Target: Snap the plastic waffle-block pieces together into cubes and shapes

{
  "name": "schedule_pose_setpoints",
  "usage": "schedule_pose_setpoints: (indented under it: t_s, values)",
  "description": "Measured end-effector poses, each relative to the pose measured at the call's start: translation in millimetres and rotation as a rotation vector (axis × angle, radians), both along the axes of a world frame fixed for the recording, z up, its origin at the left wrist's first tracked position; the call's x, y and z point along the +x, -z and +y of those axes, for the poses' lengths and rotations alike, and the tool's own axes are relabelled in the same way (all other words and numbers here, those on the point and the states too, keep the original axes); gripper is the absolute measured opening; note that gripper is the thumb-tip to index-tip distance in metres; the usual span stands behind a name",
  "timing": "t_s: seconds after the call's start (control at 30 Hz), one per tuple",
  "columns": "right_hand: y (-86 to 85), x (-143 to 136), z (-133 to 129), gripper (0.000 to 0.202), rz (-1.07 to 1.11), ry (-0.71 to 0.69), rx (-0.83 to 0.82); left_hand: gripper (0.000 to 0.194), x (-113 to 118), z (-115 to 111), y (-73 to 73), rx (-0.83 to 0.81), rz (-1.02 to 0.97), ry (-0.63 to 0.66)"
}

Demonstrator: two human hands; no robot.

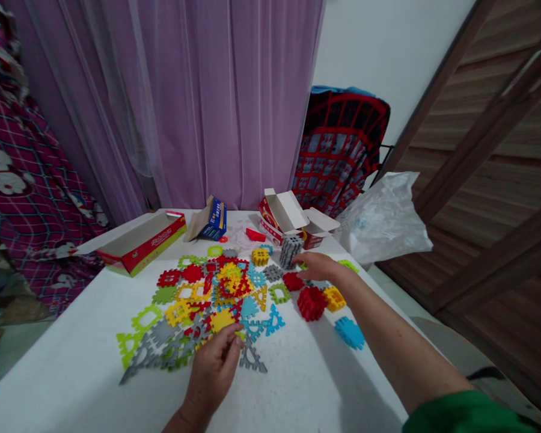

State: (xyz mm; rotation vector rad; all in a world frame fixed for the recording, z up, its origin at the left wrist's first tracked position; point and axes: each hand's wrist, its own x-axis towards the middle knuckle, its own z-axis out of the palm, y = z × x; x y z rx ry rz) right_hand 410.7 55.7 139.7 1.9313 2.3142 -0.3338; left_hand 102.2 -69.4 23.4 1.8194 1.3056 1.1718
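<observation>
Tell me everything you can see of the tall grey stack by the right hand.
The grey stack looks like many flat plastic pieces with notched edges, piled into a tall, squarish block. It stands roughly upright on the white table, in front of an opened red-and-white box. The fingers of the right hand are beside it; whether they touch it is unclear.

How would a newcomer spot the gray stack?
On the white table, find the open red box right of the blue box. The gray stack stands in front of it, by the right hand. Colour separates it from the yellow stack and red stack.
</observation>
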Motion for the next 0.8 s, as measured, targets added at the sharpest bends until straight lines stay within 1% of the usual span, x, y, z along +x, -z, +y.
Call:
schedule_pose_setpoints:
  t_s: [0.07, 0.1, 0.13, 0.17, 0.23, 0.3, 0.33, 0.37, 0.43, 0.5, 0.6, 0.7, 0.8]
  values:
    - [-2.2, -12.0, -16.7, 0.034, 0.117, 0.051, 0.144, 0.034, -0.2, 0.8, 0.1, -0.001, -0.007, -0.004]
    - [1.3, -22.7, -27.7, 0.029, 0.217, 0.087, 0.226, 0.033, -0.2, 1.1, 0.4, -0.002, -0.012, -0.007]
    - [8.3, -36.4, -40.0, 0.026, 0.348, 0.126, 0.298, 0.033, -0.2, 1.4, 1.0, -0.005, -0.018, -0.008]
    - [18.7, -52.4, -53.0, 0.026, 0.496, 0.142, 0.321, 0.034, -0.2, 1.6, 1.9, -0.009, -0.026, -0.008]
    - [46.7, -87.3, -78.7, 0.024, 0.715, 0.131, 0.363, 0.037, 0.1, 1.6, 4.3, -0.015, -0.048, -0.015]
    - [77.2, -118.5, -99.5, 0.021, 0.803, 0.108, 0.394, 0.039, 0.4, 0.9, 7.2, -0.013, -0.071, -0.036]
    - [90.6, -130.3, -107.1, 0.021, 0.829, 0.123, 0.402, 0.039, 0.4, 0.5, 8.6, -0.009, -0.076, -0.048]
    - [101.7, -138.9, -112.6, 0.022, 0.848, 0.147, 0.42, 0.039, 0.3, 0.0, 9.6, -0.002, -0.074, -0.057]
    - [116.3, -147.3, -118.3, 0.021, 0.875, 0.178, 0.451, 0.037, -0.4, -0.5, 10.8, 0.019, -0.049, -0.053]
    - [122.0, -147.6, -119.2, 0.021, 0.892, 0.196, 0.474, 0.033, -1.6, -0.7, 10.3, 0.054, -0.009, -0.02]
    - [122.7, -144.3, -117.5, 0.022, 0.897, 0.203, 0.496, 0.028, -3.1, -1.2, 6.5, 0.142, 0.059, 0.02]
    - [123.3, -143.5, -116.6, 0.023, 0.897, 0.189, 0.511, 0.026, -2.5, -3.0, 0.2, 0.267, 0.135, 0.022]
    - [125.1, -144.1, -117.3, 0.026, 0.919, 0.188, 0.551, 0.025, -0.3, -6.7, -6.0, 0.431, 0.206, 0.029]
